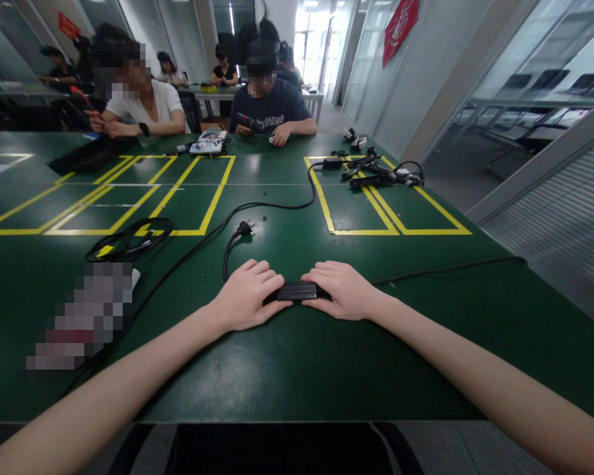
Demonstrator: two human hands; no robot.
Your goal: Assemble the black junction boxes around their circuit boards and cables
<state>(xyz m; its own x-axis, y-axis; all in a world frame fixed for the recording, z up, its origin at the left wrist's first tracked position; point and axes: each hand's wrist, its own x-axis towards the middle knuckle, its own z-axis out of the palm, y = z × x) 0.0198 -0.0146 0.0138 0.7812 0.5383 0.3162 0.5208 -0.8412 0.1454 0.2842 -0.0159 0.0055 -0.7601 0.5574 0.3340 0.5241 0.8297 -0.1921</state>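
A black power adapter lies low over the green table between my two hands. My left hand grips its left end, thumb along the near side and fingers at the far side. Around the right end my right hand is closed the same way. The fingers cover both ends of the adapter. Beyond my left hand a black mains plug rests on the table, its short cord curving back under that hand. A thin black cable runs from beside my right hand toward the table's right edge.
A coiled black cable and a blurred-out object lie to the left. Another long cable crosses the table. Tangled black cables and parts lie back right, near yellow tape outlines. Two people sit across the table.
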